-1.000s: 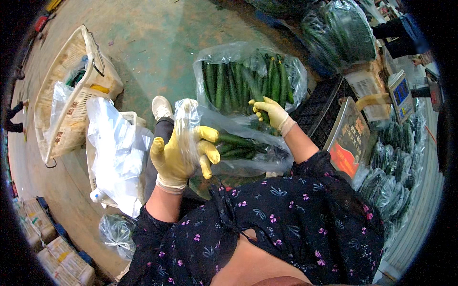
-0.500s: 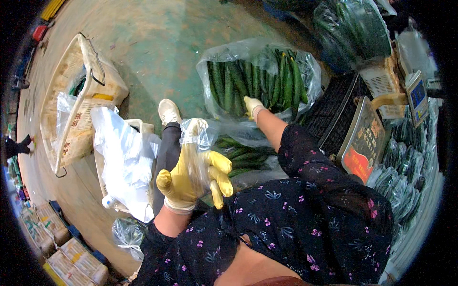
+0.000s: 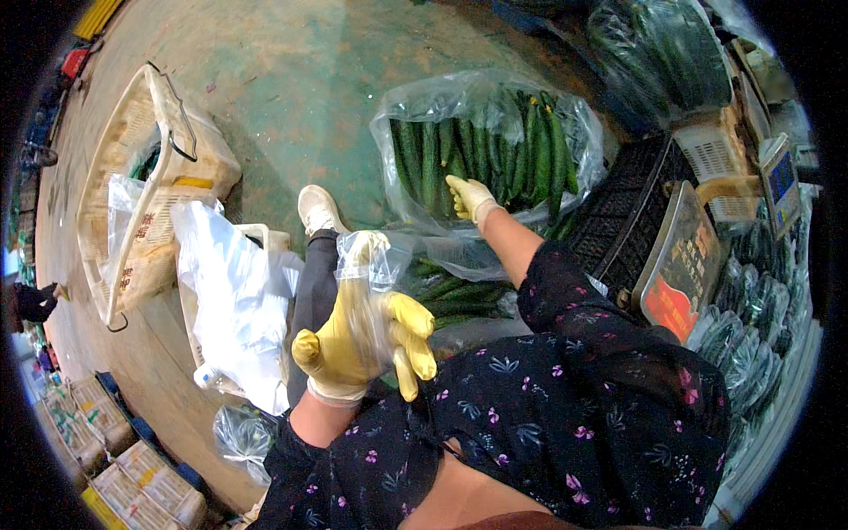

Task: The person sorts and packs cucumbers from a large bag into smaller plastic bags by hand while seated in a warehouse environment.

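My left hand (image 3: 362, 340), in a yellow glove, is held up palm inward with its fingers spread. A thin clear plastic bag (image 3: 367, 265) is draped over its upraised fingers and palm. Farther forward, my gloved right hand (image 3: 471, 198) reaches to the near edge of a large clear bag (image 3: 397, 199) lined with long green cucumbers (image 3: 495, 159). Its fingers are curled round the near end of one cucumber (image 3: 457, 163); part of the grip is hidden. More cucumbers (image 3: 450, 287) lie under plastic, nearer to me.
A white plastic crate (image 3: 168, 194) stands at the left, with a pile of white plastic bags (image 3: 230, 291) beside it. To the right are a black crate (image 3: 623, 212) and a scale (image 3: 680, 265) with its display (image 3: 779, 185). Bagged cucumbers (image 3: 654, 62) stand at the far right.
The view has shifted slightly, so things sit a little farther right. My right hand's fingers have turned upward, and the cucumber beside them has straightened. My left hand keeps its pose.
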Available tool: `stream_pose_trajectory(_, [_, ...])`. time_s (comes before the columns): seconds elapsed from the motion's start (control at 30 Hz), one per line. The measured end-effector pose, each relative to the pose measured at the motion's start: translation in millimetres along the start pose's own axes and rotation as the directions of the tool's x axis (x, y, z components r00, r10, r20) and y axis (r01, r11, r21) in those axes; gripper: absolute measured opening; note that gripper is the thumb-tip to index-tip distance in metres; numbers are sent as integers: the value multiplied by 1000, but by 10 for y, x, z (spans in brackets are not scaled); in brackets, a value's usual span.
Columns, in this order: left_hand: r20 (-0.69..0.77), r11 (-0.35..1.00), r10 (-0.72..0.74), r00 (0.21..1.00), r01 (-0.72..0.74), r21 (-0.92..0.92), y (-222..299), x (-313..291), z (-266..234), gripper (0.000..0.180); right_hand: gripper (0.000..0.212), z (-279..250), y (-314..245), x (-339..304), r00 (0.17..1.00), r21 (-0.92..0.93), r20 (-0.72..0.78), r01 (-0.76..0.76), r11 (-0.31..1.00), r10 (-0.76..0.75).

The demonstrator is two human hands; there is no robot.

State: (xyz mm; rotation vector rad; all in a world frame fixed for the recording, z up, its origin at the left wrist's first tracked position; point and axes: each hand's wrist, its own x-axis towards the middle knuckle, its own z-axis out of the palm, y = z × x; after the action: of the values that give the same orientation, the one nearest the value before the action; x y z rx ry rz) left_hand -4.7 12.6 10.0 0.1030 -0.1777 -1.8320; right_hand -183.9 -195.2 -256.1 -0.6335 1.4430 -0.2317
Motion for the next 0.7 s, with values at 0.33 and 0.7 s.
stream_pose_trajectory(0.33, [68,998,-1,998,5,-60,32,36,-70,96,42,-392,143,-1971,687,644,703,-506,574,-184])
stream_pose_trajectory(0.7, [141,992,79,987,-63,-113,68,92,-45,95,59,-729,978,-1591,931,-869,361,315,381,53])
